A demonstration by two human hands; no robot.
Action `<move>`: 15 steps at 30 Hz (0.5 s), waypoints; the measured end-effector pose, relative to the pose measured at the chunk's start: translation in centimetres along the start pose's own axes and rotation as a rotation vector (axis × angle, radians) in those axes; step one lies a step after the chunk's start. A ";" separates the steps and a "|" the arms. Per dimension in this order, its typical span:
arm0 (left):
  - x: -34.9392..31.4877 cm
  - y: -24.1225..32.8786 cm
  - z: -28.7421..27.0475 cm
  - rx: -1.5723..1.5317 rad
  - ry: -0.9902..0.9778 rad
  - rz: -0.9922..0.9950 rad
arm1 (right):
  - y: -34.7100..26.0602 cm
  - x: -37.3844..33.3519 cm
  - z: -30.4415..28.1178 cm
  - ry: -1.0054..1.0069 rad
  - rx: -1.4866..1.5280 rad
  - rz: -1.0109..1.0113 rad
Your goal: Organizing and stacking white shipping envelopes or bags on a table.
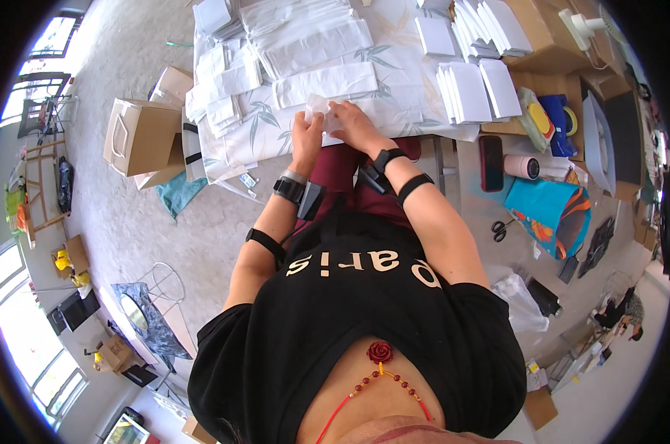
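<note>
At the near edge of the table, my left hand (306,140) and my right hand (356,127) hold a small translucent plastic bag (317,105) between them. The fingers of both hands are closed on it; what is inside, if anything, I cannot make out. Just beyond my hands lies a flat white plastic packet (325,84). Farther back are stacked flat plastic packets (305,29), with smaller white packets (228,80) to their left. Stacks of white folded cards or small boxes (464,92) stand to the right of my hands.
A patterned white cloth (265,140) covers the table. Open cardboard boxes (139,137) stand off its left edge. On the right are a phone (491,163), a pink cup (524,167), tape rolls (570,120), scissors (500,230) and a blue bag (546,211). Another person (627,311) is far right.
</note>
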State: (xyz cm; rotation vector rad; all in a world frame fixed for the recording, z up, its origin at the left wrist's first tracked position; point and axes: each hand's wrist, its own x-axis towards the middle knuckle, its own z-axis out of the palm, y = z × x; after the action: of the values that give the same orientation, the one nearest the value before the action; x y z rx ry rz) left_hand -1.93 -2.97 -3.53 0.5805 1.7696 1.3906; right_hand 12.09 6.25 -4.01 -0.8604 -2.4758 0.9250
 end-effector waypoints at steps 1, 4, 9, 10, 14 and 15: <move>0.0 0.1 0.3 0.080 -0.024 0.028 | 1.0 -0.4 -0.1 0.045 0.026 -0.038; -1.4 2.1 1.9 0.250 -0.092 0.121 | 2.1 -1.3 -2.7 0.038 0.233 0.188; -1.3 1.6 2.7 0.222 -0.127 0.145 | 2.2 -1.9 -4.7 0.155 0.611 0.557; -1.2 1.6 2.7 0.216 -0.117 0.145 | 2.3 -1.9 -4.9 0.158 0.601 0.606; -1.7 2.8 2.0 0.045 -0.158 0.006 | 1.6 -2.4 -4.7 0.220 0.184 0.493; -2.0 3.3 1.8 0.005 -0.182 -0.038 | 1.6 -2.5 -4.5 0.250 0.162 0.466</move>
State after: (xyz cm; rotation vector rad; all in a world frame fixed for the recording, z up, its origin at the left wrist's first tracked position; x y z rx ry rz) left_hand 0.28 -2.46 0.10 0.6516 1.6307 1.2660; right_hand 16.96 7.64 -2.14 -1.4317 -1.9927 1.0696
